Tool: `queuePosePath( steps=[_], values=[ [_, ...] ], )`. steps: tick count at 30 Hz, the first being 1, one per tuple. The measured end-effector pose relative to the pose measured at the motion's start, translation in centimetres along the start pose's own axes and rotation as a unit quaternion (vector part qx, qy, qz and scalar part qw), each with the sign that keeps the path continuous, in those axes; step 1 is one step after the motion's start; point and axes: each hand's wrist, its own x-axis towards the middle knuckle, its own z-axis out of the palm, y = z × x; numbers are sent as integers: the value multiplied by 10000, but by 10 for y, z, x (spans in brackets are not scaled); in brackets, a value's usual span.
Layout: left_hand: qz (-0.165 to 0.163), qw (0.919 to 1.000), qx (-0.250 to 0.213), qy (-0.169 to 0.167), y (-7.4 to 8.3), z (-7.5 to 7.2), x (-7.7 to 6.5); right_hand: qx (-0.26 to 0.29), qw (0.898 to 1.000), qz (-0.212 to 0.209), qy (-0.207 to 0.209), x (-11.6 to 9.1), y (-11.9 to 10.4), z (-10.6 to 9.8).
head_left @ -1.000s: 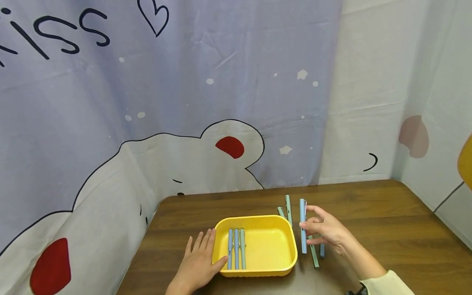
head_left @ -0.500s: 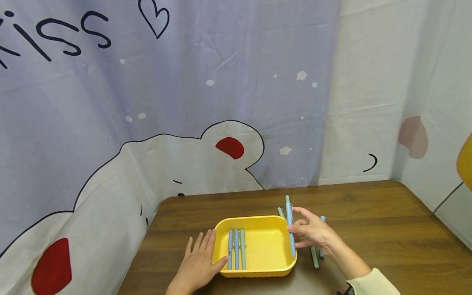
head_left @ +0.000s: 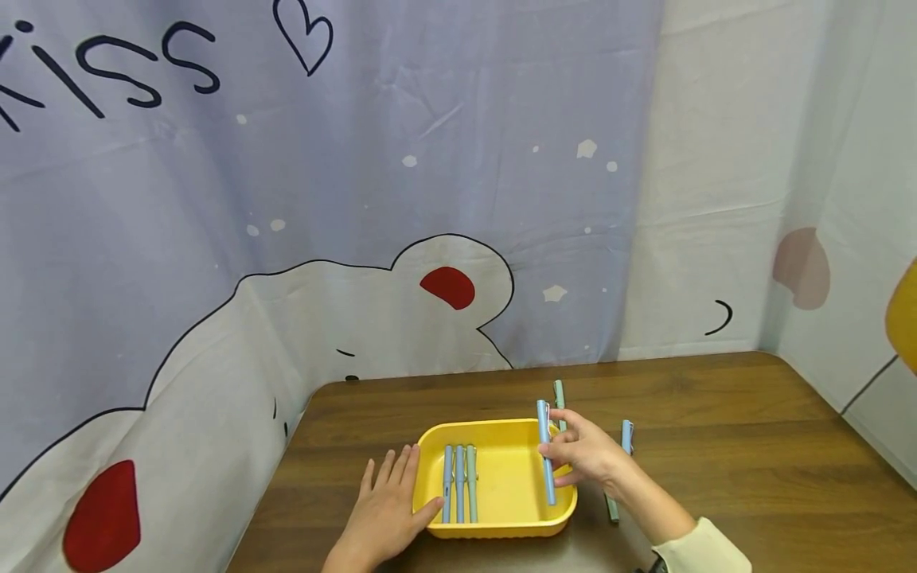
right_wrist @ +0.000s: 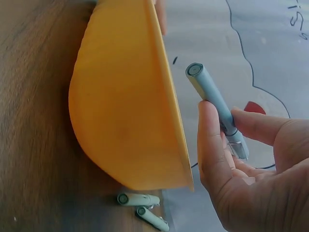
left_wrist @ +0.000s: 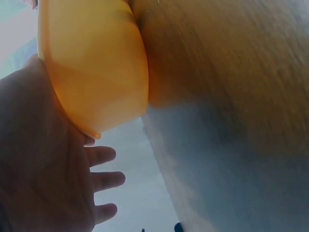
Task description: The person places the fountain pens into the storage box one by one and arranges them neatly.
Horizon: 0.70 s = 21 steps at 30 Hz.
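Note:
My right hand (head_left: 583, 452) pinches a blue pen (head_left: 546, 454) between thumb and fingers, holding it up over the right side of a yellow tray (head_left: 512, 527). In the right wrist view the pen (right_wrist: 216, 101) slants beside the tray's rim (right_wrist: 176, 104), clip towards the palm. Fingers spread and straight, my left hand (head_left: 383, 505) rests against the tray's left edge, its thumb over the near left corner. Inside the tray, two blue pens (head_left: 459, 484) and a green pen (head_left: 471, 484) lie side by side at the left. The left wrist view shows the palm against the tray's outer wall (left_wrist: 96, 63).
Behind the right hand, a green pen (head_left: 559, 394) lies on the wooden table (head_left: 688, 422). To the right are a blue pen (head_left: 627, 436) and a green pen (head_left: 612, 509), partly covered by the hand and wrist. A printed curtain (head_left: 458, 159) hangs behind the table.
The right hand has carried the blue pen leftwards, from beside the tray to over its right side. My left hand and the pens in the tray have stayed put.

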Motion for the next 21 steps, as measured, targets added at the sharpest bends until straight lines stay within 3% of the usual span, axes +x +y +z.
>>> queuePosePath(
  steps=[21],
  values=[
    [7, 10000, 14, 37, 1, 0, -1, -19, 9998, 163, -89, 9, 5, 34]
  ],
)
